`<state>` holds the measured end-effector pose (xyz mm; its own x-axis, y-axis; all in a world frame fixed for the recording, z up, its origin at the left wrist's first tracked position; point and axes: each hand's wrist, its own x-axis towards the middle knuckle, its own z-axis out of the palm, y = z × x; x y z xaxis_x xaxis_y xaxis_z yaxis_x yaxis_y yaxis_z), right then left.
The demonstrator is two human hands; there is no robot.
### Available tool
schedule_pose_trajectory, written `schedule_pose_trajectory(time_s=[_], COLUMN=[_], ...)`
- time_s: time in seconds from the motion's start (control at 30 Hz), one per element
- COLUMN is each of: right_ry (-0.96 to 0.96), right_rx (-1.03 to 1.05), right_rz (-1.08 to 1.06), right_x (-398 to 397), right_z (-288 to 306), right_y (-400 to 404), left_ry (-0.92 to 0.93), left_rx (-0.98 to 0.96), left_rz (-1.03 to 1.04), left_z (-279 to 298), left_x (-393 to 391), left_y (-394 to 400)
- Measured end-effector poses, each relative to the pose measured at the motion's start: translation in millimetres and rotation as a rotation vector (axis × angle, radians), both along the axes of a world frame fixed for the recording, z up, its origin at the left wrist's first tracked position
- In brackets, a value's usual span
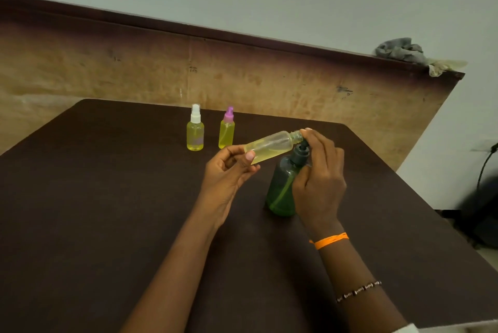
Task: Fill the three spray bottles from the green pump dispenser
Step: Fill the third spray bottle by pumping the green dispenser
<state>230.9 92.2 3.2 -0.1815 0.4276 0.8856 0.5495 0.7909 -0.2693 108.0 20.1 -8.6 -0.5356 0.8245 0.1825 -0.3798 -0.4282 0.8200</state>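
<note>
Dark brown and matte, the table [107, 211] sits against a worn wooden board with a pale wall behind it, and a grey rag [398, 52] lies bunched on the board's top edge.

Two capped spray bottles, one white-topped [195, 130] and one pink-topped [227, 130], stand side by side near the far edge, both yellow with liquid, so they look done. The third bottle [269, 145] is uncapped and partly filled. The left hand [229, 171] pinches its base between thumb and fingertips, a narrow grip, and holds it tilted almost flat with the open neck pointing right. That neck meets the spout of the green pump dispenser [283, 187], which stands on the table just below and to the right. The right hand [319, 171] curls over the dark pump head, fingers on top of it and thumb against its collar.

To do this step well, the neck should stay tight under the spout while each press goes down slowly and fully, with the dispenser kept planted so it does not tip. The bottle's shallow tilt is probably the weak point: as the level rises, liquid could run out of the mouth, so raising the neck end a little seems wise. Its cap is not in view.
</note>
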Motion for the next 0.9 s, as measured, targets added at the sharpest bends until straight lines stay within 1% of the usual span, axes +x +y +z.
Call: schedule_pose_trajectory(time_s=[0.1,0.23,0.33,0.43,0.5,0.6,0.8,0.9], right_ry=[-0.003,-0.094,-0.088,0.0,0.037,0.026,-0.074,-0.046], right_rx=[0.007,0.062,0.072,0.039,0.039,0.039,0.066,0.046], right_rz=[-0.011,-0.047,-0.044,-0.008,-0.021,-0.034,-0.063,-0.067], right_x=[0.7,6.6,7.2,1.5,-2.5,-3.2,2.4,-2.2], right_z=[3.5,26.0,39.0,24.5,8.8,4.1,29.7,28.4], right_y=[2.3,3.2,6.4,4.9,4.0,6.0,7.5,4.1], left_ry=[0.002,0.012,0.017,0.018,0.012,0.014,0.017,0.017], left_rx=[-0.007,-0.016,-0.016,-0.019,-0.02,-0.029,-0.022,-0.019], left_rz=[0.003,-0.006,-0.005,-0.007,-0.009,-0.002,-0.004,0.001], left_z=[0.3,-0.2,-0.7,-0.6,-1.3,-2.3,-2.1,-3.0], left_x=[1.0,2.5,1.9,1.9,0.8,0.3,3.8,2.3], left_y=[-2.9,-4.8,-3.6,-2.0,-0.4,-1.2,-2.7,-2.1])
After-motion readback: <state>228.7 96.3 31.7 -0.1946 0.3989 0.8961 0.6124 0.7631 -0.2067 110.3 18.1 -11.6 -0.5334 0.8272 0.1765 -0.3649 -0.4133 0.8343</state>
